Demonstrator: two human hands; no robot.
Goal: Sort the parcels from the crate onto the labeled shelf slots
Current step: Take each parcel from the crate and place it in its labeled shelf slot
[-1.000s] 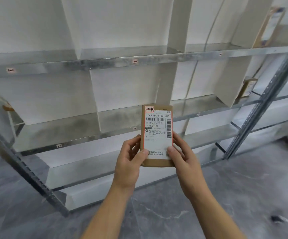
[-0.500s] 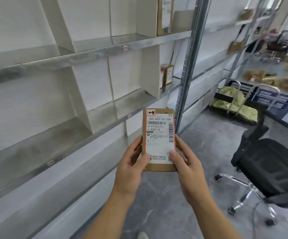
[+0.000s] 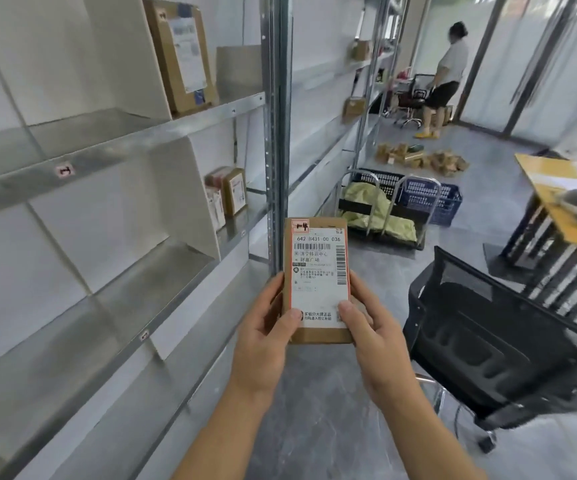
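A small brown cardboard parcel [image 3: 316, 268] with a white shipping label stands upright in front of me, label facing me. My left hand [image 3: 266, 337] grips its lower left edge, thumb on the label. My right hand [image 3: 370, 337] grips its lower right edge, thumb on the label too. To the left runs the metal shelf rack [image 3: 117, 147] with white dividers and small slot labels [image 3: 64, 170]. A large parcel [image 3: 181, 53] leans in an upper slot. Two small parcels [image 3: 230, 194] stand in a middle slot. A blue crate [image 3: 429, 199] sits on the floor ahead.
A black mesh office chair [image 3: 494, 334] stands close on my right. A trolley with yellow-green bags [image 3: 377, 213] is beside the crate. Loose parcels [image 3: 422, 159] lie on the floor farther on. A yellow table [image 3: 550, 188] is at far right. A person [image 3: 444, 77] stands at the back.
My view has swung right along the rack, bringing the chair, crate, table and person into sight. Both hands keep the same hold on the parcel.
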